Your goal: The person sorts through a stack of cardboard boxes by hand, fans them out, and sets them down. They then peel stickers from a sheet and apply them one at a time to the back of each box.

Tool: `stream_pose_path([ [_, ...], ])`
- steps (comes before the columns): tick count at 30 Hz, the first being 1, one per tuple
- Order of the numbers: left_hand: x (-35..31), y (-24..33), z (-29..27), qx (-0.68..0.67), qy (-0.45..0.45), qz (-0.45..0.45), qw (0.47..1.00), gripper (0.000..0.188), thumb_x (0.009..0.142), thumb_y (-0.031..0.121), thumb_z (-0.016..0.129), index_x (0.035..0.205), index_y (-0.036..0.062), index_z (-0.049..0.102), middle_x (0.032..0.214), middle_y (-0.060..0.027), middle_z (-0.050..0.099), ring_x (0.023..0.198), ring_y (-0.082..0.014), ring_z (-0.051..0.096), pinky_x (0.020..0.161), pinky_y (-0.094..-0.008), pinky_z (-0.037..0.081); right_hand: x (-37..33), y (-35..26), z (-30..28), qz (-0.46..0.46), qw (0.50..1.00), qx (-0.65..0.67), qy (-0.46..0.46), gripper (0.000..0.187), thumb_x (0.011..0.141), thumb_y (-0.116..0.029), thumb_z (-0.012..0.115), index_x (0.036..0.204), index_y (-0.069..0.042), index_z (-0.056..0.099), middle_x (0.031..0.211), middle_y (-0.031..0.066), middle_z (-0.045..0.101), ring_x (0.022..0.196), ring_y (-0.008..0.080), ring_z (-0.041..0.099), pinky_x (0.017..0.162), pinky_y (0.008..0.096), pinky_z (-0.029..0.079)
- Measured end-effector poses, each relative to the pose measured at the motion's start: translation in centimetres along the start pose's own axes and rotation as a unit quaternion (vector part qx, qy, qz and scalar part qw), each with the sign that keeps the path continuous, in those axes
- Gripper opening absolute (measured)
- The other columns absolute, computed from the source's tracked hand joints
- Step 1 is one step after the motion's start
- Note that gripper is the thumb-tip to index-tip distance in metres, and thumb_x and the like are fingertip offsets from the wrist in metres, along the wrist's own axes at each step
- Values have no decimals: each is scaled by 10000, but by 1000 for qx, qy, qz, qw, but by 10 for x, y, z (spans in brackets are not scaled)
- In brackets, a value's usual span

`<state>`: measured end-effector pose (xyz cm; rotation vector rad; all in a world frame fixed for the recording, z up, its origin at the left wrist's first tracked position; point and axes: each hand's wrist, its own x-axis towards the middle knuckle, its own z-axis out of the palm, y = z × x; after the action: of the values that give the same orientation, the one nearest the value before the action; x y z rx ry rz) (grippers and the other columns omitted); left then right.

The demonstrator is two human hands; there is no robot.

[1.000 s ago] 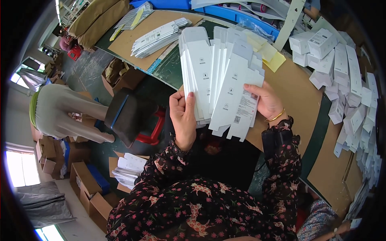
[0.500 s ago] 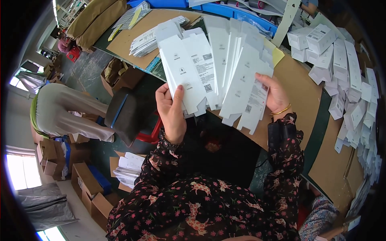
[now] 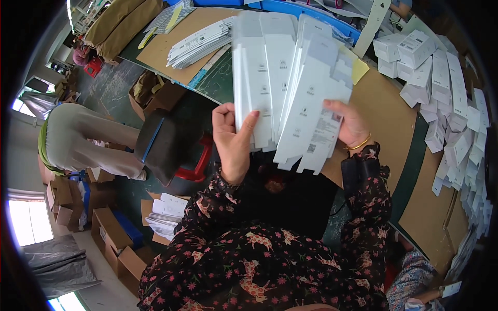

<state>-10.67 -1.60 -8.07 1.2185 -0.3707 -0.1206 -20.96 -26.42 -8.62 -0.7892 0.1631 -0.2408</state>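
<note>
Upper centre, flat cartons (image 3: 306,98) fan out, long axes running up the frame; left hand (image 3: 233,142) pinches their left edge, right hand (image 3: 354,125) their right.

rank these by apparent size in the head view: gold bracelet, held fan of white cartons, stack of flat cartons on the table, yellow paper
1. fan of white cartons
2. stack of flat cartons
3. yellow paper, partly covered
4. gold bracelet
</note>
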Motion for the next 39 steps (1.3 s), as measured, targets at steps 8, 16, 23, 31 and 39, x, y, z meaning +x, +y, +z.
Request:
stream_pose_path([
  [8, -1, -11, 6, -56, 22, 10, 998, 202, 1048, 108, 649, 1150, 12, 504, 1067, -71, 688, 950, -71, 618, 877, -211, 480, 4, -2, 5, -10, 998, -60, -10, 623, 888, -4, 725, 1458, -5, 471, 1345, 109, 618, 1248, 243, 603, 1084, 418, 488],
  [16, 13, -1, -4, -56, 58, 43, 996, 221, 1063, 134, 629, 1177, 5, 491, 1091, -91, 702, 972, -84, 628, 890, -226, 489, 9, -1, -18, -58, 996, 7, 62, 528, 899, -26, 716, 1392, 13, 531, 1288, 105, 653, 1188, 247, 639, 1060, 422, 516],
  [23, 14, 0, -23, -82, 69, 43, 993, 251, 1076, 170, 611, 1200, 0, 475, 1108, -109, 709, 977, -93, 635, 893, -236, 497, 5, -11, -31, -86, 986, 85, 112, 437, 922, -54, 687, 1338, 21, 577, 1239, 113, 679, 1137, 258, 668, 1042, 430, 539],
  [31, 10, 0, -10, -39, 68, 62, 995, 210, 1069, 115, 610, 1187, 2, 480, 1087, -94, 698, 990, -92, 630, 896, -231, 491, 2, -5, -16, -53, 995, 57, 60, 497, 905, -41, 696, 1375, 19, 545, 1263, 115, 664, 1156, 270, 661, 1049, 437, 535],
  [39, -11, 1, 28, -90, -52, -71, 992, 298, 1059, 144, 630, 1279, -33, 534, 1159, -104, 685, 1030, -106, 633, 910, -243, 498, 0, 2, 5, -37, 999, -31, -1, 621, 877, 4, 704, 1452, -31, 472, 1314, 111, 621, 1197, 267, 637, 1047, 446, 537],
])
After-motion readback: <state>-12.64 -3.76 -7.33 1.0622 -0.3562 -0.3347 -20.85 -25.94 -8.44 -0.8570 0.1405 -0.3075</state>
